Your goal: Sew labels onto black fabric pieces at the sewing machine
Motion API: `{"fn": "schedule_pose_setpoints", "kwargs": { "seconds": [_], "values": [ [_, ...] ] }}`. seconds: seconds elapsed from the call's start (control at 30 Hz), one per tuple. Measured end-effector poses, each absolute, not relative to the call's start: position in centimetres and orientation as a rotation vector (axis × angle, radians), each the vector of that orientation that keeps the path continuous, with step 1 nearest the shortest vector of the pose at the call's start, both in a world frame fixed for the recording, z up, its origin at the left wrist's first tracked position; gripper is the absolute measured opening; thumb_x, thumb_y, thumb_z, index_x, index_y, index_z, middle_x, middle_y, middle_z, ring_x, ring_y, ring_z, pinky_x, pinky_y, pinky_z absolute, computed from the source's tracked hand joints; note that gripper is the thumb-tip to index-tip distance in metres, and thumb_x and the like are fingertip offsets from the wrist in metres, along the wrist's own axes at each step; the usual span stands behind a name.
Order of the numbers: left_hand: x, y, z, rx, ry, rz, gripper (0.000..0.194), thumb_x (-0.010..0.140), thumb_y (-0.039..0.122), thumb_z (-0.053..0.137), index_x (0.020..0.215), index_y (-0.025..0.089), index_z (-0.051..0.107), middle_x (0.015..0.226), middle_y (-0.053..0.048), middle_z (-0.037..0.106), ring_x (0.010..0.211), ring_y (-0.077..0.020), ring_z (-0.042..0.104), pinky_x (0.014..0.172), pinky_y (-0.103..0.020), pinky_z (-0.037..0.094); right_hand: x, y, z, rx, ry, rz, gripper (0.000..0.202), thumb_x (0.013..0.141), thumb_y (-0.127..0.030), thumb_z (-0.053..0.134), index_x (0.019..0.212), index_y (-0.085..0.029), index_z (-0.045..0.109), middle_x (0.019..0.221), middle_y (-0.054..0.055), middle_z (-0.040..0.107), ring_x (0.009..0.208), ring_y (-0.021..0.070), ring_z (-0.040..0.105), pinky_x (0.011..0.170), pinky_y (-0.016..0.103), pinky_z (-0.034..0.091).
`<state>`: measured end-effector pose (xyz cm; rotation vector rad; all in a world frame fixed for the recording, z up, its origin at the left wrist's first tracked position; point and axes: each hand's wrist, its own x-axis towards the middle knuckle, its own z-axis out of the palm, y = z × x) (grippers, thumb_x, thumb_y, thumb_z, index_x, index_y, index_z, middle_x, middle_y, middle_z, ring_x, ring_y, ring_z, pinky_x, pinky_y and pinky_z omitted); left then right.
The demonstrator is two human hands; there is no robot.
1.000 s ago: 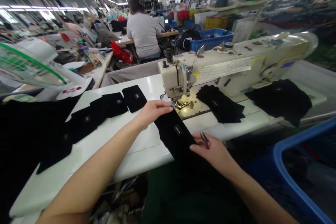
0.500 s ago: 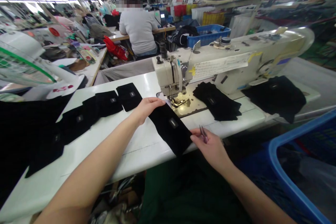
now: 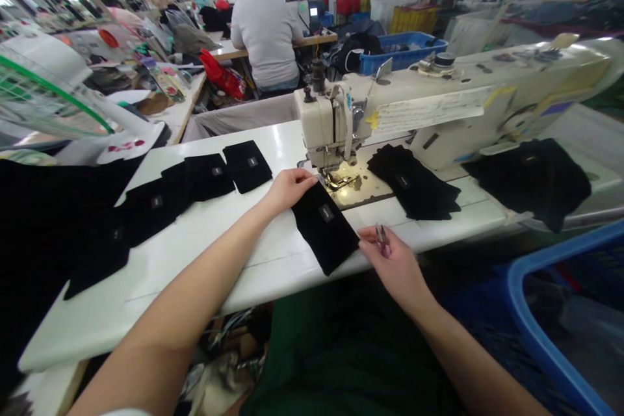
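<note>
A black fabric piece with a small dark label lies slantwise on the white table, its far end close to the presser foot of the sewing machine. My left hand is closed on the far left corner of this piece, thumb and fingers together. At its near right corner, my right hand touches the edge with its fingertips. Thread snips are tucked in that same right hand, blades pointing up.
Labelled black pieces overlap in a row on the left. Another black stack lies right of the needle, and more black fabric sits farther right. A blue basket stands at the lower right. A person sits ahead, back turned.
The camera view has shifted a little. The near end of the black piece has swung slightly left, with my right hand following it. My left hand keeps its hold by the presser foot.
</note>
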<state>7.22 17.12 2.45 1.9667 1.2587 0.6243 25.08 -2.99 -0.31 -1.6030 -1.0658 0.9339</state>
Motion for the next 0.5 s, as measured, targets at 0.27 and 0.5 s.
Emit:
{"fn": "schedule_pose_setpoints", "kwargs": {
  "seconds": [0.27,0.5],
  "values": [
    [5.4,15.7,2.4,1.970,1.308,0.650,0.031,0.081,0.048,0.059,0.072,0.018,0.063,0.063,0.001,0.055,0.061,-0.0143,0.047,0.060,-0.026,0.037,25.5,-2.2,0.0,-1.600,-0.977,0.903,0.028,0.080,-0.039,0.062,0.097,-0.018,0.070,0.090,0.006,0.074,0.085,0.0233,0.068,0.078,0.037,0.053],
    [5.1,16.2,2.2,1.912,1.283,0.657,0.037,0.078,0.054,0.064,0.077,0.018,0.067,0.065,0.001,0.059,0.062,-0.0149,0.049,0.061,-0.026,0.037,24.8,-1.7,0.5,-1.629,-1.147,0.889,0.022,0.079,-0.033,0.062,0.096,-0.019,0.067,0.087,0.004,0.071,0.075,0.0190,0.064,0.070,0.032,0.050]
  ]
}}
